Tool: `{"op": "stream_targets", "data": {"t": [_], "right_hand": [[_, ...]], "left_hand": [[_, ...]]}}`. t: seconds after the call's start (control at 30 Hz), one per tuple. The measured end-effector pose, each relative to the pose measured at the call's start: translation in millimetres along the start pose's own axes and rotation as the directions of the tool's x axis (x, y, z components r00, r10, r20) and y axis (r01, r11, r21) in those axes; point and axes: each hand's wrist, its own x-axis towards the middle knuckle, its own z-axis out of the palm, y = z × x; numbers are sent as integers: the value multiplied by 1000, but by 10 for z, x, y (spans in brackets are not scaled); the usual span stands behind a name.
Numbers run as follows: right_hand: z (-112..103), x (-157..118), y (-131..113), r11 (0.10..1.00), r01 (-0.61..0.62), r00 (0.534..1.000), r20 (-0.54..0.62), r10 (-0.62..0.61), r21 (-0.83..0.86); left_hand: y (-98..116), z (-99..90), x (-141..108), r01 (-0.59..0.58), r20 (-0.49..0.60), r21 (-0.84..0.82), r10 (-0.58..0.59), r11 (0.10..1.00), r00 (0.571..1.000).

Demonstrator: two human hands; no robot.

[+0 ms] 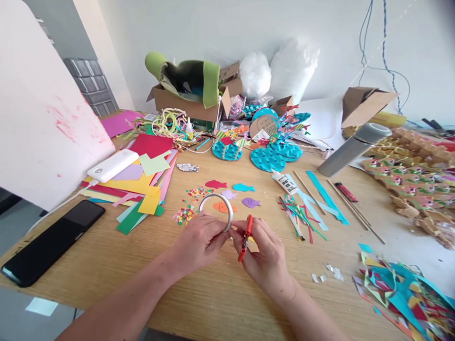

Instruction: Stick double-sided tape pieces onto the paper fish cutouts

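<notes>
My left hand [199,239] is closed on a roll of white tape [230,213], which stands on edge above the table. Close beside it, my right hand [268,255] grips scissors with red handles [249,224]. The fingertips of both hands nearly meet at the roll's lower edge; whether a strip of tape runs between them I cannot tell. Just beyond lie paper fish: a red fish [215,184], a blue fish [243,187] and a purple fish [251,203]. An orange fish [222,207] shows partly through the tape ring. Tiny paper bits [184,214] are scattered to the left.
A black phone [54,243], a white power bank [113,165] and coloured paper [148,200] lie left. On the right are a glue bottle [285,182], paper strips [300,215], wooden sticks [355,212], a grey flask [354,148] and paper scraps [409,293]. Blue decorated pieces [268,158] stand behind.
</notes>
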Motion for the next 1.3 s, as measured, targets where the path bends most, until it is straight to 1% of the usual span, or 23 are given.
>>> {"op": "stream_targets", "data": {"t": [0.17,0.3,0.37,0.47,0.63,0.77,0.9,0.97,1.1,1.2,1.3], "right_hand": [[3,-14,9,996,-76,997,16,76,38],[6,-21,17,988,-139,990,41,137,66],[5,-18,20,985,-155,987,59,151,76],[1,-8,21,979,-172,984,72,164,106],[-11,8,9,972,-179,984,26,177,153],[-9,17,0,971,-182,983,20,181,157],[-11,24,2,969,-195,981,40,191,151],[-17,24,9,968,-206,978,63,199,141],[-40,24,17,965,-226,973,88,215,137],[-55,35,11,958,-242,969,79,232,153],[-60,47,8,961,-229,973,58,223,154]], "left_hand": [[1,19,-16,-29,-19,11,30,1000,999],[-9,32,-23,-45,17,8,44,999,999],[-10,30,-21,-39,17,-2,39,999,999],[2,15,-12,-24,14,-12,24,1000,1000],[32,-14,6,13,19,-4,-13,1000,1000],[22,-14,-2,16,36,-6,-16,1000,999],[22,-8,-7,4,44,-6,-4,1000,999],[36,-16,-2,20,38,0,-20,1000,999],[79,-68,4,70,53,-14,-69,997,996],[113,-118,-9,95,55,-45,-93,994,994],[151,-156,-28,97,46,-42,-95,994,994]]}}
